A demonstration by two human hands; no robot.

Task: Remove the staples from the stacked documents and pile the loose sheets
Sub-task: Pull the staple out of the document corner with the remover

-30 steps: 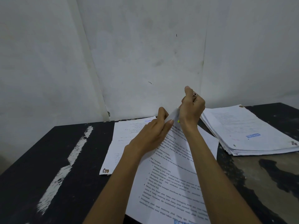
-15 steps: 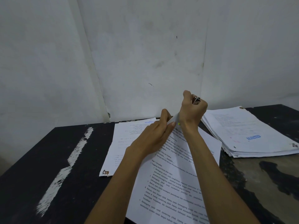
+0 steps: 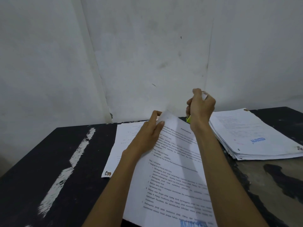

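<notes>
Black table (image 3: 41, 161), white scuff streak across it. Loose sheet (image 3: 124, 145) flat, left of document (image 3: 177, 177), partly under it. Left hand (image 3: 147, 136) pinches document's top corner, corner lifted. Right hand (image 3: 201, 108) raised above document's top edge, fingers curled round yellow-green tool (image 3: 188, 119). Thick paper stack (image 3: 255, 136) right of document.

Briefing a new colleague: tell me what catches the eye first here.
At centre, the left hand pinches the far corner of a printed document; the right hand, raised beyond it, grips a yellow-green tool. A thick paper stack with a blue stamp lies to the right on the black table.
</notes>
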